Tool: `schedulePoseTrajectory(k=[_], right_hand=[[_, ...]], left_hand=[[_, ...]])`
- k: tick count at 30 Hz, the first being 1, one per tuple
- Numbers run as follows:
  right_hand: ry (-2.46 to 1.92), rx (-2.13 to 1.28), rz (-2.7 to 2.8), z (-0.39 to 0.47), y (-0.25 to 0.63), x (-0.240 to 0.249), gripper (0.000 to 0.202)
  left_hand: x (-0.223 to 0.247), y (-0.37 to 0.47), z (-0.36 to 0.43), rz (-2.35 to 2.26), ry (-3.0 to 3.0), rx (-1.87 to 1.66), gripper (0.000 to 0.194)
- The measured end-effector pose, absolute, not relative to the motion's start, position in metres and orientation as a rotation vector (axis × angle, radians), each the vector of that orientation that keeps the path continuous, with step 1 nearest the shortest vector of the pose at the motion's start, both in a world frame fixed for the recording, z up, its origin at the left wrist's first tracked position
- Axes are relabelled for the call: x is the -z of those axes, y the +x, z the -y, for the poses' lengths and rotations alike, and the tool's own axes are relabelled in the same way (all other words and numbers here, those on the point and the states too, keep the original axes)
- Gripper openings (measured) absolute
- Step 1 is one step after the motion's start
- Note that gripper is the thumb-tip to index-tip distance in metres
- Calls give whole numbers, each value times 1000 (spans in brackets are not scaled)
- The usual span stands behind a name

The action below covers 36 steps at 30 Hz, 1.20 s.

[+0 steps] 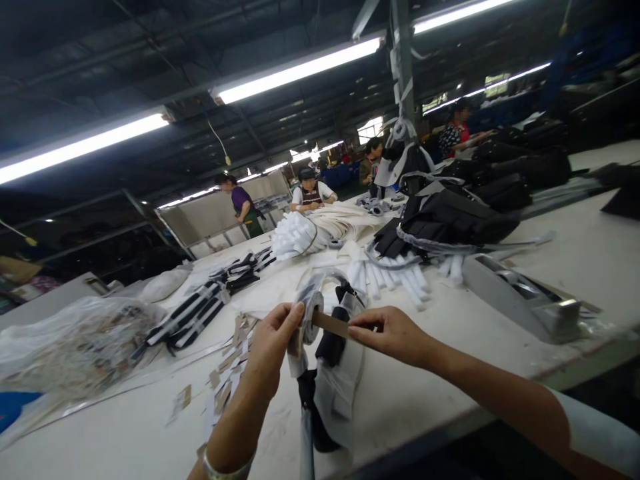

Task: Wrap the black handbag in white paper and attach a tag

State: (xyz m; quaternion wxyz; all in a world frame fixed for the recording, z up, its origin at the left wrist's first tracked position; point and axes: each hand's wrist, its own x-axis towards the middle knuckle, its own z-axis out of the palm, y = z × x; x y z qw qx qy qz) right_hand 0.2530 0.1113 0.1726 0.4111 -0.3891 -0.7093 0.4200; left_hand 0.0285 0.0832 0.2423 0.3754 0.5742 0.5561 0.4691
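Observation:
My left hand (267, 343) is closed around a grey-white coiled piece (315, 310), thumb on top, and holds it above the table. Between the fingertips of my right hand (393, 335) is the end of a flat brown strip (331, 325). The strip's other end meets the coil; whether it is stuck there or tucked in, I cannot tell. Black and grey-white fabric straps (340, 393) lie just beneath and behind both hands, partly wrapped in clear film. Small brown and white strips (227, 373) are scattered beside my left forearm.
White tubes (295, 233) are bundled farther back, near black fabric pieces (445, 220). A grey tape dispenser (520, 297) stands at the right. Black-and-white straps (193, 313) and a clear plastic bag (75, 347) lie left. Several co-workers (245, 203) are in the background.

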Motion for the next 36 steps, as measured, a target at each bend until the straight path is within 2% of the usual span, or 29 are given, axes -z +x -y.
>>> schedulePoseTrajectory(k=[6,14,21,33,36], right_hand=[[-783,-1371,1650,-125,214,-193,45],[-578,-1891,1315,-111,210,-217,36],[-761,-1773,1284,-107,199,-218,48],[-789,-1687,1188,-98,185,-212,44],[-737,-1661,1231,-98,184,-209,47]], left_hand=[[-245,37,-80,-1362,1467,-1171,43],[-247,31,-77,-1368,1572,-1219,42],[-237,28,-85,-1366,1726,-1389,33],[-223,36,-81,-1472,1817,-1621,25],[-215,38,-81,-1453,1706,-1693,32]])
